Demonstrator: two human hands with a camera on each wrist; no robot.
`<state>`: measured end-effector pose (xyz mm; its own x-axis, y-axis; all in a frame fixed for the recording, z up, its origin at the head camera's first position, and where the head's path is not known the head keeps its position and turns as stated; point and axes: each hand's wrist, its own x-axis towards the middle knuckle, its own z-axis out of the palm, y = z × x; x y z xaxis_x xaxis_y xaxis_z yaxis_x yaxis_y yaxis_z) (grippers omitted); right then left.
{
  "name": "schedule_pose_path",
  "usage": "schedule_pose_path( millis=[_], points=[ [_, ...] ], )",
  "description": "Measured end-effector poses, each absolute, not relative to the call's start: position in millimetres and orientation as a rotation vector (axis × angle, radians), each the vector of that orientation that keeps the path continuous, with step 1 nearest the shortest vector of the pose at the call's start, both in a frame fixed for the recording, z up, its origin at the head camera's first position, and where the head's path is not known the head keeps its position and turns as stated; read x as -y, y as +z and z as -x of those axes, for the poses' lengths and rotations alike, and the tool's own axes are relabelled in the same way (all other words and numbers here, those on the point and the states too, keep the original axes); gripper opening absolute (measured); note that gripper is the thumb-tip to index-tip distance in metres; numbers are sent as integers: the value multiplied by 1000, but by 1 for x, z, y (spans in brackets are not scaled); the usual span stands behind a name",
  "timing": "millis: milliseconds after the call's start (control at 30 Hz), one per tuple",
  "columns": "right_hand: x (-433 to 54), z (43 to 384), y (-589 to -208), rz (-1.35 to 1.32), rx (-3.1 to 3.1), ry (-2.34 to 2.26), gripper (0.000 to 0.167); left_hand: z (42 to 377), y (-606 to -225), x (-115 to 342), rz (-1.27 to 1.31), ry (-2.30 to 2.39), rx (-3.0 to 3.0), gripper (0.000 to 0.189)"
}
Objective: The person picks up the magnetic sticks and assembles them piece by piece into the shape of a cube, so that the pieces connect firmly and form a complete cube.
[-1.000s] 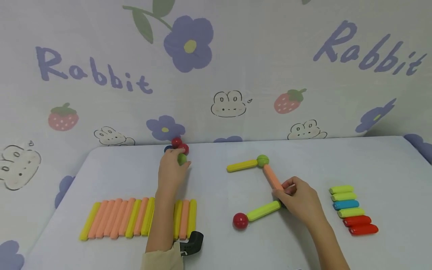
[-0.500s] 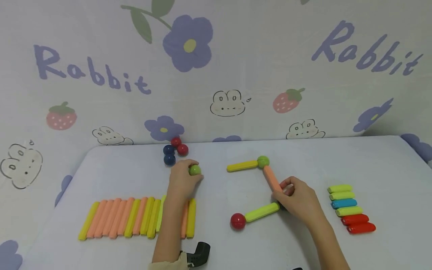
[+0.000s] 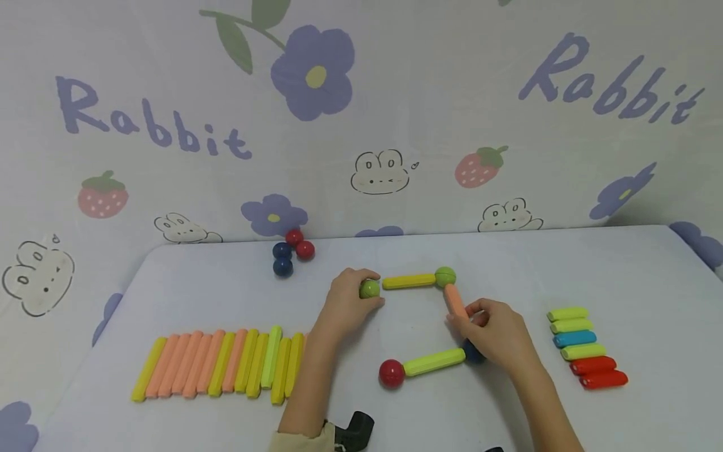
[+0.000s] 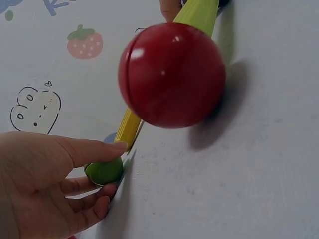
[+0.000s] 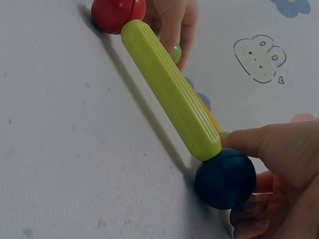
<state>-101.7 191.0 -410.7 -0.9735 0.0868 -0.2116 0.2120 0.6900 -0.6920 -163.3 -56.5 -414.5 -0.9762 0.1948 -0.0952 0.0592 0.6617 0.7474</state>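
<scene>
Green balls (image 3: 369, 289), red ball (image 3: 391, 373), dark-blue ball (image 5: 225, 179); yellow rod (image 3: 409, 281), peach rod (image 3: 454, 299), lime rod (image 3: 433, 362). Tabletop (image 3: 226, 289): white. Backdrop (image 3: 429, 94): whitish, printed with purple, yellow-centred flowers (image 3: 294, 69), white-dotted red strawberries (image 3: 476, 172), black-outlined rabbits (image 3: 380, 176).

Eight balls (image 3: 445, 277): three red, three blue, two green
Sticks (image 3: 433, 362): six far right, three centre-right; left row (image 3: 251, 361) partly hidden.

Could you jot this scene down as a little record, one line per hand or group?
Left hand: pinching a green ball near the left end of the yellow stick
Right hand: gripping the orange stick beside a dark blue ball
Back: two red balls, two navy balls
Left side: long sticks in a row, partly behind the left arm
Right side: six short sticks
</scene>
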Motion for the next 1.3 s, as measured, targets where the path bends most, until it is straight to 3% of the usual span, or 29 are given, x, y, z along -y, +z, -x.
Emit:
schedule_pose_path(
  millis=[233, 467, 767, 1300],
  points=[
    [-190, 102, -412, -260, -2697, -1244, 39, 163, -416, 55, -215, 1247, -2703, 35],
    [-193, 103, -413, -256, -2683, -1242, 40, 164, -420, 49, -293, 1099, -2747, 46],
    [-193, 102, -411, -243, -2665, -1230, 39, 164, -425, 45, -305, 1106, -2783, 26],
    [-192, 102, -410, -250, -2658, -1226, 39, 161, -420, 41, -272, 1187, -2772, 25]
  ],
)
